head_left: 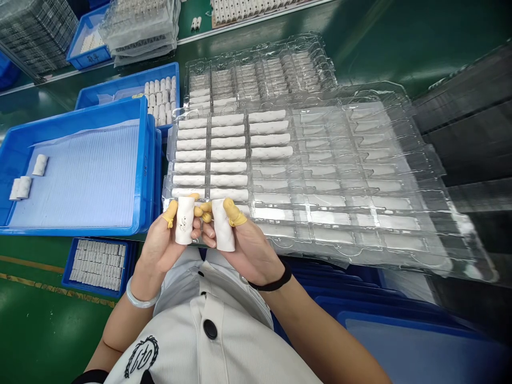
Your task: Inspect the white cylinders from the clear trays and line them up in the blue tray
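Note:
My left hand grips a white cylindrical piece with small dark holes or marks on its side. A second white cylindrical piece, plain on the side I see, is between the fingers of my right hand. Both pieces stand roughly upright, close together but apart. Yellow finger cots cover some fingertips of each hand. Just beyond my hands lies a clear plastic tray; white pieces lie in rows in its left columns and the upper part of the third.
At left, a blue bin lined with white sheet holds a few white pieces. Behind it, another blue bin contains several more. A small filled bin sits low at left. A second clear tray and stacked trays stand farther back.

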{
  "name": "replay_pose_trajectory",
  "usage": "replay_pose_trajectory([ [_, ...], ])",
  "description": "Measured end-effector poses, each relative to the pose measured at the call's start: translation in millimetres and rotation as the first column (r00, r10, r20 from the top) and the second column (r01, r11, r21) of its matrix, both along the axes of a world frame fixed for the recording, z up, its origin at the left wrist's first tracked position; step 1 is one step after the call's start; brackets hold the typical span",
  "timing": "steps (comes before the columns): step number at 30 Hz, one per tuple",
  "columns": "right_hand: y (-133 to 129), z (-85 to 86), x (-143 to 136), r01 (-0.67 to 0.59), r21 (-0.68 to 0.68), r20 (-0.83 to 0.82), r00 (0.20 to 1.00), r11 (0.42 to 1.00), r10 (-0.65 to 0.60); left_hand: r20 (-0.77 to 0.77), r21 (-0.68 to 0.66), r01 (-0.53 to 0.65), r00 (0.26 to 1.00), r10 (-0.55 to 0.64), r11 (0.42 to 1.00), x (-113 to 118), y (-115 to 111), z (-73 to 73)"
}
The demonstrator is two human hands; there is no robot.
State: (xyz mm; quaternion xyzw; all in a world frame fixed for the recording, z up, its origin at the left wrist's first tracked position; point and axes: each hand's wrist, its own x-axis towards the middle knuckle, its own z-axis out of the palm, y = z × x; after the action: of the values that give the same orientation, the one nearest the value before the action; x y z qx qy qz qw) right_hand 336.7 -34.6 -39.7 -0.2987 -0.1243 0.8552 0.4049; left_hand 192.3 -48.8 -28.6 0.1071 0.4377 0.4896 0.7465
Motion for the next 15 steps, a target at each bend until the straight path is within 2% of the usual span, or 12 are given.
replay_pose_trajectory([
  [12, 0.9, 0.2, 1.4, -0.035, -0.034, -0.087, 0.996, 0.999, 0.032, -0.015, -0.02, -0.029, 0.999, 0.029, 0.999, 2.8, 3.0, 6.3],
  [15, 2.6, 1.6, 1.6, -0.047, -0.034, -0.104, 0.994, 0.998, 0.043, -0.07, -0.022, -0.05, 0.996, 0.049, 0.998, 1.9, 2.8, 5.3],
])
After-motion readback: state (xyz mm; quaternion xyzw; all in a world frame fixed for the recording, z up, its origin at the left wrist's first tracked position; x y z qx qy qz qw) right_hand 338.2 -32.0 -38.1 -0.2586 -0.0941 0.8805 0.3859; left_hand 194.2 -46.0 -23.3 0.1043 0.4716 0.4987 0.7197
